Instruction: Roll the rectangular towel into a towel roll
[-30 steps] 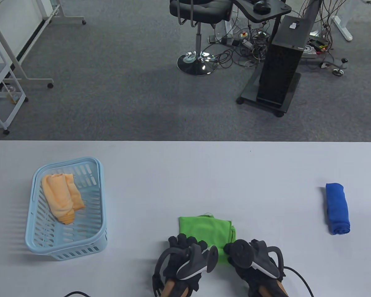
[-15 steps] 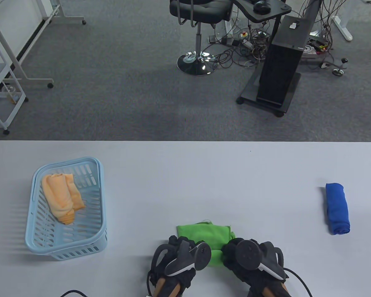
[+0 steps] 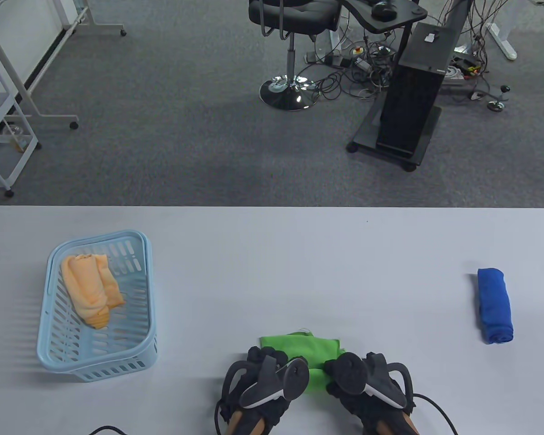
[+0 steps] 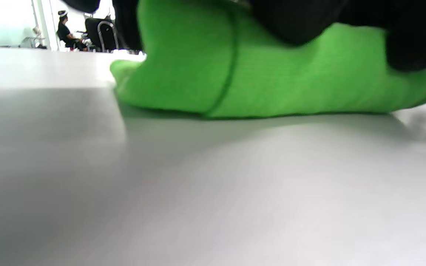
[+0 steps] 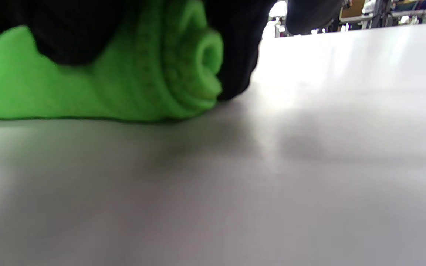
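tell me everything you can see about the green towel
The green towel is bright green, soft-looking knit or microfibre cloth with a stitched hem. It lies on the white table at the near edge, partly rolled: the right wrist view shows a spiral roll end, while a short flat strip lies unrolled on the far side. The left hand and right hand both sit on the rolled part, gloved fingers curled over it. Nothing else touches it.
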Demonstrator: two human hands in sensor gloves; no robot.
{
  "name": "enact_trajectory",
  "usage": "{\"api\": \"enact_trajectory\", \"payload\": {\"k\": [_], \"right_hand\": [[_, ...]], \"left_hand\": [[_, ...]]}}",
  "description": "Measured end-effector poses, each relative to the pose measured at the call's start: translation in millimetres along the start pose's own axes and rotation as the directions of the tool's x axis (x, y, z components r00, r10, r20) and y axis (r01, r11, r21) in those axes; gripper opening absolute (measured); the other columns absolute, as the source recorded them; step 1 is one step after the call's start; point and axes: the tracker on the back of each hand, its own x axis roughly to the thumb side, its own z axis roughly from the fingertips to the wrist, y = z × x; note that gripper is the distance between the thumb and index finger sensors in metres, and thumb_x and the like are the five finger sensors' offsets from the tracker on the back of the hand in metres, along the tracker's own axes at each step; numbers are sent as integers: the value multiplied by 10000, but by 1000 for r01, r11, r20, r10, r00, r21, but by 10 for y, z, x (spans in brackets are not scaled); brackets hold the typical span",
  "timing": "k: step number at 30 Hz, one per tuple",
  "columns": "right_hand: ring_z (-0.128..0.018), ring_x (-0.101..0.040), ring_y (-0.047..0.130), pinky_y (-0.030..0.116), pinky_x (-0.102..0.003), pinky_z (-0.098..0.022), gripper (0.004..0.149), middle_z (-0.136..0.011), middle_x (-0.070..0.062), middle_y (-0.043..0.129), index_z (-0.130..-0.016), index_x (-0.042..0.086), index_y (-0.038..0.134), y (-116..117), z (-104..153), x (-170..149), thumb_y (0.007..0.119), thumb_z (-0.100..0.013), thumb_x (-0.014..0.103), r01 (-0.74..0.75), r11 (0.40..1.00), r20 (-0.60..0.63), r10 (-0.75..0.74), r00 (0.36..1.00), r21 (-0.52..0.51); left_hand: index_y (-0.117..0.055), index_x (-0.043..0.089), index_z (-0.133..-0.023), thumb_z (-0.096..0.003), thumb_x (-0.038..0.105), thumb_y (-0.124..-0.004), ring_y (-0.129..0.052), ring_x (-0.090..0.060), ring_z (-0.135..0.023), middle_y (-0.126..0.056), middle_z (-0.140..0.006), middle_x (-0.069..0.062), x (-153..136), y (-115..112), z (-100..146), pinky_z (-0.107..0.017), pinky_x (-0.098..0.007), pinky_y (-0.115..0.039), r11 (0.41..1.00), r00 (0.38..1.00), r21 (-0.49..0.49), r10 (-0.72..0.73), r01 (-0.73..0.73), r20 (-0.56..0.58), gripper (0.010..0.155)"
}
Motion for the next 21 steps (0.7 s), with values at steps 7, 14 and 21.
{"api": "enact_trajectory", "payload": {"k": [7, 14, 21], "right_hand": [[-622, -252, 928, 513, -653, -673, 554, -719, -48, 869, -850, 242, 801, -28, -6, -91, 700, -331, 405, 100, 994, -42, -98, 994, 46], [-813, -271, 796, 454, -658, -695, 571, -902, -43, 698, -894, 322, 681, -48, 32, -80, 744, -329, 381, 84, 995, -39, -86, 996, -55], [-858, -290, 775, 475, -659, -684, 634, -926, -57, 700, -888, 267, 709, -14, 32, -27, 764, -292, 476, 115, 993, 35, -114, 993, -11]], "left_hand": [[-669, 325, -985, -342, 570, -641, -543, -428, -993, -654, -1015, -127, 149, 61, 26, -697, -669, -405, 996, 996, -6, -85, 85, 31, 689], [-608, 292, -1013, -349, 487, -800, -615, -401, -992, -653, -1037, -47, 123, -85, -94, -695, -665, -464, 980, 990, -143, -140, 136, -18, 718], [-732, 273, -967, -342, 465, -758, -662, -375, -976, -745, -984, -59, 22, -68, -74, -686, -665, -483, 993, 999, -116, -22, 17, -39, 654]]}}
